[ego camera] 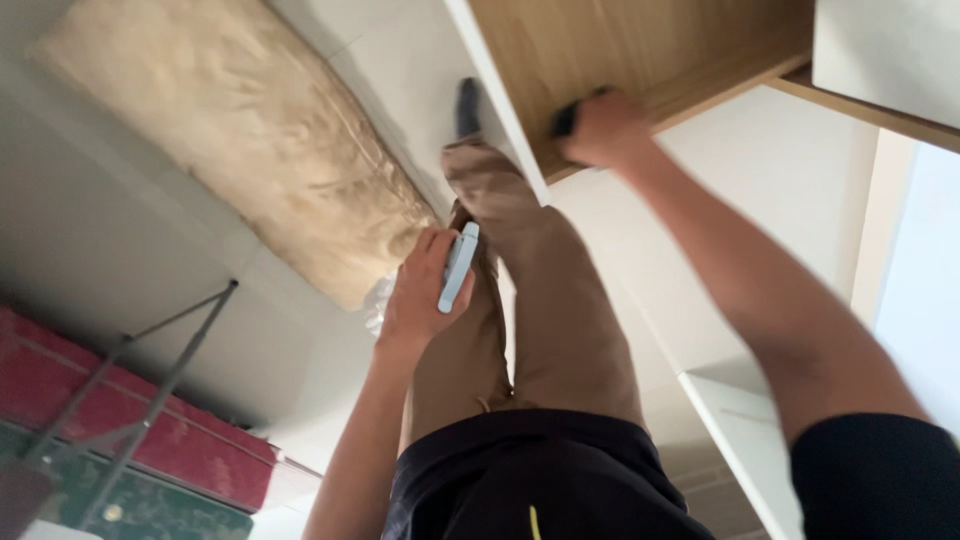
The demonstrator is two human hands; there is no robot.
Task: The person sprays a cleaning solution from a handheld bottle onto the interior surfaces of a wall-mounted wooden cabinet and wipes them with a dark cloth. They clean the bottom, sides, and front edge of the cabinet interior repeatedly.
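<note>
My left hand (420, 290) hangs beside my thigh and grips a light blue phone (458, 266) by its edge, with a bit of crinkled clear plastic just below it. My right hand (602, 128) reaches forward and down to the wooden shelf board (620, 50) of a cabinet, its fingers closed around a small dark object (565, 118) at the board's front edge. What that dark object is cannot be told. My legs in tan trousers (540, 300) and a dark sock stand on the white floor.
A beige rug (250, 130) lies on the pale floor to the left. A grey metal rack (150, 380) stands over a red and green mat at lower left. White cabinet panels (890, 50) flank the wooden shelf on the right.
</note>
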